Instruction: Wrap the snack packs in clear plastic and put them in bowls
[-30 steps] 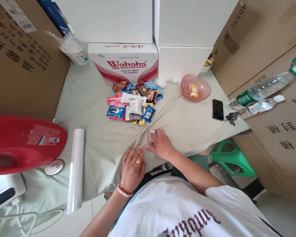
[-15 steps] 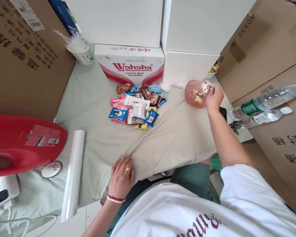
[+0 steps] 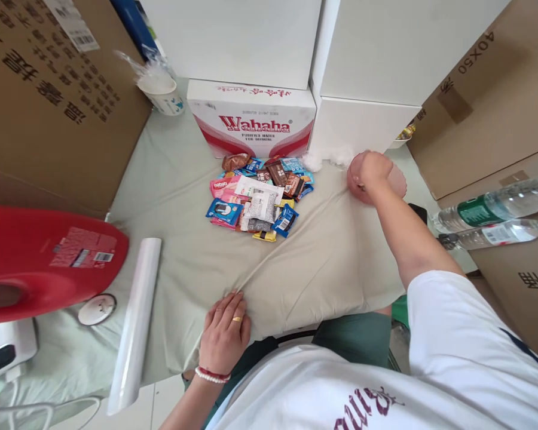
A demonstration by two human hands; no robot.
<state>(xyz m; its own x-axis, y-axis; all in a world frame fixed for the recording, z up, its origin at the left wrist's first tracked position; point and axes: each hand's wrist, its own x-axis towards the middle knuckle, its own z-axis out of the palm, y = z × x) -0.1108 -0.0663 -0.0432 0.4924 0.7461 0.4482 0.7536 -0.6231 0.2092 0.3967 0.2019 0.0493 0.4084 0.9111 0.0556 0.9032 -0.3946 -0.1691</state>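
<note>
My right hand point(image 3: 375, 169) reaches down into a translucent pink bowl point(image 3: 398, 180) at the right of the cloth. The back of the hand hides its fingers and most of the bowl's inside, so I cannot see what they hold. Resting flat at the front edge of the cloth is my left hand point(image 3: 224, 335), fingers stretched out and holding nothing. A heap of wrapped snacks point(image 3: 260, 204) lies in the middle, with blue, pink, brown, yellow and white packets. It sits clear of both hands.
Behind the snacks stands a Wahaha water carton point(image 3: 255, 119) below white cabinets. On the left are a red jug point(image 3: 49, 263), a white roll point(image 3: 134, 325) and a paper cup point(image 3: 161, 95). Plastic bottles point(image 3: 497, 209) lie at the right beside cardboard boxes point(image 3: 479, 101).
My right hand has moved down and slightly left into the bowl. The brown snack packet it held above the bowl is now out of sight. My left hand stays on the cloth.
</note>
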